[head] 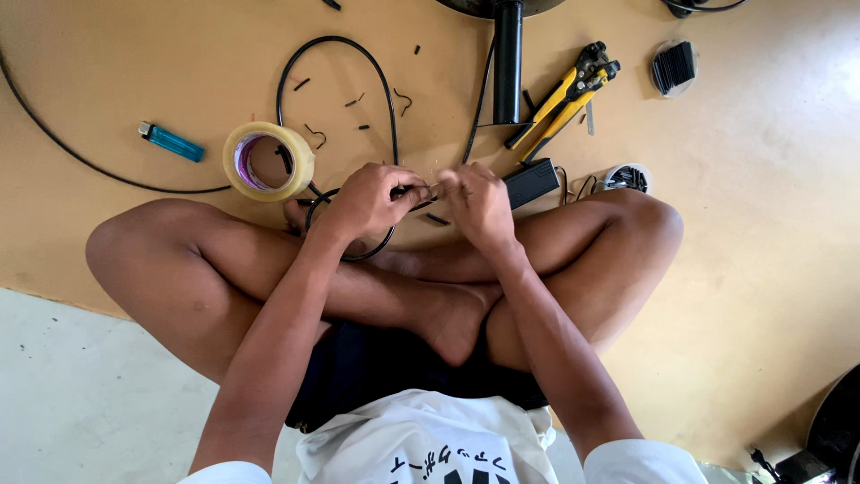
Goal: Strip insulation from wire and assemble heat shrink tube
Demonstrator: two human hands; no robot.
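- Black cable (336,54) loops out over the tan floor (761,269) toward 12 o'clock, then comes back to the person's hands above the crossed legs.
- Left hand (367,202) is closed in a pinch on the cable end, thumb on top.
- Right hand (479,202) pinches the thin stripped tip between the two hands; fingertips nearly touch the left hand's.
- Long axis of the pinched piece runs 9-to-3, level between the hands. Both hands equally near; the tip lies at 3 o'clock from the left hand.
- Cable: round, rubbery, matte black. Tip is too small to tell wire from sheath.
- Black adapter brick (531,182) sits just beside the right hand at 2 o'clock, hard plastic.
- Yellow-handled crimping pliers (564,99) further out at 1 o'clock, lying diagonal.
- Clear tape roll (269,161) at 10 o'clock from the left hand, glossy, lying flat on one face.
- Blue lighter (170,141) further out at 10 o'clock, translucent.
- Short black sheath offcuts (358,100) scattered on the floor inside the loop.
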